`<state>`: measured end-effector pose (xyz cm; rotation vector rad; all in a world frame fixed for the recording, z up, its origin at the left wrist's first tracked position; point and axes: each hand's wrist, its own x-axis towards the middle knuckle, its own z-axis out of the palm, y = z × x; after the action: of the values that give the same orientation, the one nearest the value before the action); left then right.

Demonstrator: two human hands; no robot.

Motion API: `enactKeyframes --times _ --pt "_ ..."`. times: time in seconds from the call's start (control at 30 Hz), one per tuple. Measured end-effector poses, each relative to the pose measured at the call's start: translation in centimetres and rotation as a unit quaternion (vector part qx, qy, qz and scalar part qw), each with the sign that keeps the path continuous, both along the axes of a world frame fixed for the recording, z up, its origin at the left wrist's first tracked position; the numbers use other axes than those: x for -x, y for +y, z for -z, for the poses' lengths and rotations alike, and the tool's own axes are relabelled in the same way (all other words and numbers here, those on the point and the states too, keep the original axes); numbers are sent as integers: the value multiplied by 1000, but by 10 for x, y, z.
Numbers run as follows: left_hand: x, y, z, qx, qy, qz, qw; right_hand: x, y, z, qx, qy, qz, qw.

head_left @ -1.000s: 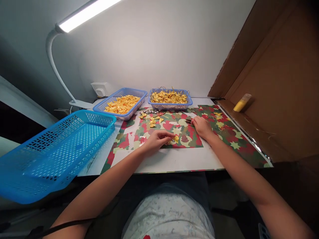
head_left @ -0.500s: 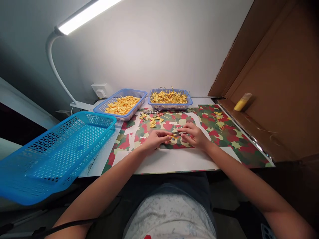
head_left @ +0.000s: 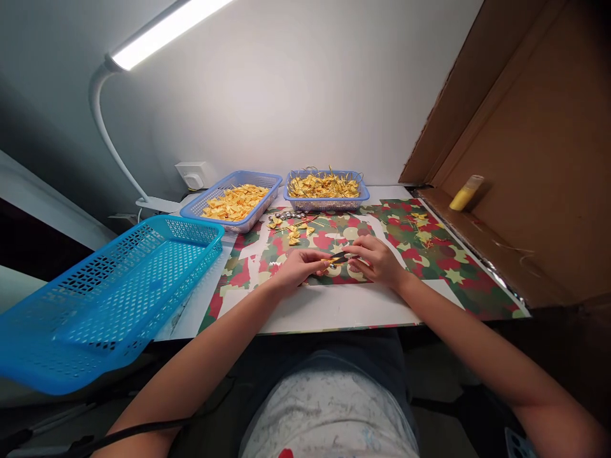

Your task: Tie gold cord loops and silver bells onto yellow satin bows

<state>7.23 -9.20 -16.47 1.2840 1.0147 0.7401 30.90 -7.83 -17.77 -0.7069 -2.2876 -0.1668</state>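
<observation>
My left hand (head_left: 296, 270) pinches a small gold ribbon bow (head_left: 327, 261) at the middle of the table, with a silvery bell (head_left: 333, 266) at its edge. My right hand (head_left: 380, 259) grips small dark thread snips (head_left: 339, 257), their blades pointing left at the bow and slightly apart. Whether the blades touch the ribbon I cannot tell. Beyond my hands lie several loose gold bows (head_left: 294, 237) and a cluster of silvery bells (head_left: 289, 216).
At the back stand a basket of gold bows (head_left: 229, 221) and a basket of gold cords (head_left: 328, 205). A bright blue basket (head_left: 191, 224) is at left, under a lamp (head_left: 172, 32). Cut gold scraps (head_left: 422, 235) and a yellow bottle (head_left: 465, 194) lie at right.
The snips have turned slightly and their dark blades show more plainly over the bow. Both hands stay nearly in place; the whole view shifts a little.
</observation>
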Motion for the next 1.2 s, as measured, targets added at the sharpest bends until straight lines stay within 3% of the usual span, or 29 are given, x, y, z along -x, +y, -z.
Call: enactKeyframes --times 0.9,1.2 --pt "1 1 0 7 -24 15 1000 3 -3 -2 70 22 -25 997" --pt "2 2 4 7 -27 21 999 3 -3 -3 41 18 -15 999"
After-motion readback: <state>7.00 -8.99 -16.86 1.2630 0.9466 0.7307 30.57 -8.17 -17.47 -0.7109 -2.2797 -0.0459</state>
